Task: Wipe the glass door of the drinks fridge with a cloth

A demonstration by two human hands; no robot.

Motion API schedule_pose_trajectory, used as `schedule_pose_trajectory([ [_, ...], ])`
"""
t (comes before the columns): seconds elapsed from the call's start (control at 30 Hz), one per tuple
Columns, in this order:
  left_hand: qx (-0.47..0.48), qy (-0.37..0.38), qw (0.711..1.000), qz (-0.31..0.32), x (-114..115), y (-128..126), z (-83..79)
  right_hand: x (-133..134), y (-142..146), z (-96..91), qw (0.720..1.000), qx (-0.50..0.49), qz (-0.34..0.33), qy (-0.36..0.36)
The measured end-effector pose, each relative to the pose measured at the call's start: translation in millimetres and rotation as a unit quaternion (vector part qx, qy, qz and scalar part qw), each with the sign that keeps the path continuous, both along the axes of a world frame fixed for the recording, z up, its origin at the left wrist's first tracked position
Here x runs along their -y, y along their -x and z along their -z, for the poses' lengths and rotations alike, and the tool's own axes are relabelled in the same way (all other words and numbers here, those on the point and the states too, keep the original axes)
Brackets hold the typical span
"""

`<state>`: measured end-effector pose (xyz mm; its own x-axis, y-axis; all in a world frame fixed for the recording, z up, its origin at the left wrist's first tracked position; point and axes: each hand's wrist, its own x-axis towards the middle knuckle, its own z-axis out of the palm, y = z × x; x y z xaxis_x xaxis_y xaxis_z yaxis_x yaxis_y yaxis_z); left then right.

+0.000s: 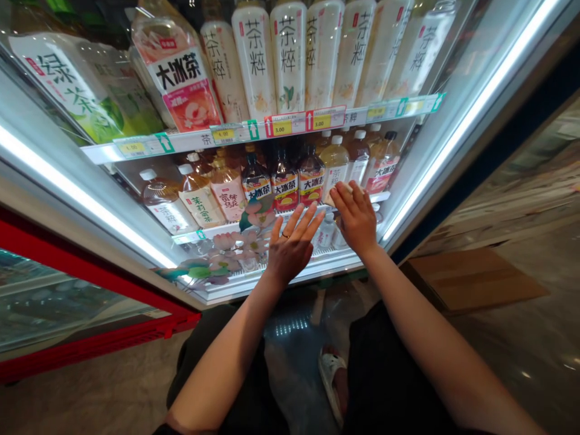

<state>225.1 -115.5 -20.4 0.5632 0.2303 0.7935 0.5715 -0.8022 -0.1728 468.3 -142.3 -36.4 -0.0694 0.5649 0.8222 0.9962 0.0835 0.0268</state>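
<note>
Two bare hands show on my feed, raised before a brightly lit drinks cooler (212, 295), and I place everything by its upper shelf edge (183, 142), a white strip with yellow price tags. Below the strip's middle I see the left hand (293, 246), a thin ring on one finger, its fingers open and spread. The right hand (356, 214) is below the strip's right half, its fingers bent over a small pale patch (330, 198); I cannot tell what that is or whether they grip it. Under the strip, just beyond the right hand, I make out a white-capped bottle (334, 162) of yellowish liquid. To its left, also under the strip, stands a dark-capped bottle (311, 180) with a red and yellow label. Farther down, beside the left hand, a pink flower print (260, 219) overlaps the lower bottles. Above the strip I have a row of slim white bottles (289, 60), with a large pink-labelled bottle (185, 84) to their left. Well below the strip, I see one white shoe (332, 368).
</note>
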Motion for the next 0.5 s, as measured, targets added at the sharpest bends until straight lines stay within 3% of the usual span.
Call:
schedule_pose_trajectory([
  [0.17, 0.039, 0.057, 0.998, 0.000, 3, -30, -1.2, 3, -16, -1.2, 0.995, -0.053, 0.038, -0.080],
  [0.37, 0.070, 0.090, 0.993, 0.030, 14, -58, -1.1, 7, -22, 1.9, 0.998, -0.058, 0.003, -0.038],
  [0.5, 0.093, 0.076, 0.992, 0.041, 23, -64, 0.5, 6, -29, 0.7, 0.996, -0.067, 0.013, -0.063],
])
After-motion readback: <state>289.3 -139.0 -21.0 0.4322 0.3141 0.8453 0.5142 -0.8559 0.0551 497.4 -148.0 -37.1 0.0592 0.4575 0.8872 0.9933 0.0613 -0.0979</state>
